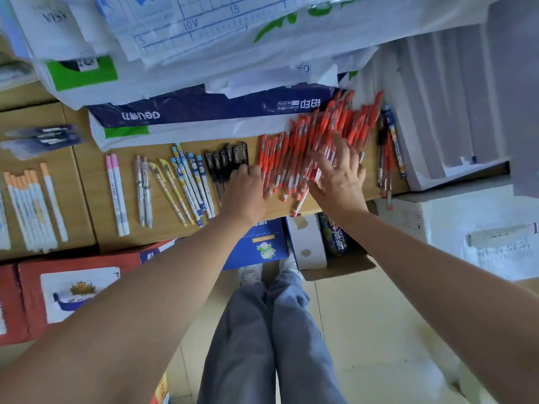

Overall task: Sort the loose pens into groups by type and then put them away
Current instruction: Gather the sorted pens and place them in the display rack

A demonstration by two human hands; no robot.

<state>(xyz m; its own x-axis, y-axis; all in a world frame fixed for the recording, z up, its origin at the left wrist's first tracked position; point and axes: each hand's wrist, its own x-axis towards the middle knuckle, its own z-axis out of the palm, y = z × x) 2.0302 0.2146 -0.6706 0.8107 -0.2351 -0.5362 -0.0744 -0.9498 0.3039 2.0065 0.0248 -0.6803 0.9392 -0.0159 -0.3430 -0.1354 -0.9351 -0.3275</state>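
Both hands are out over the desk (pixel 163 233), apart from each other, and the big pile of red pens (pixel 294 147) lies between and under them. The right hand (pixel 339 182) is spread flat, fingers wide, pressing on the red pens near the desk's front edge; the heap fans up and away to the right against a stack of paper (pixel 437 118). The left hand (pixel 246 192) sits knuckles up at the seam between the red pens and the black pens (pixel 223 161), fingers bent down onto them, and I cannot tell whether it grips anything. Left of that the sorted rows run on, each set apart: blue pens (pixel 192 182), yellow pens (pixel 172 193), a clear pair (pixel 145 191), pink pens (pixel 116 193), and orange pens (pixel 29 208) far left. A few mixed pens (pixel 388 153) lie just right of the red heap.
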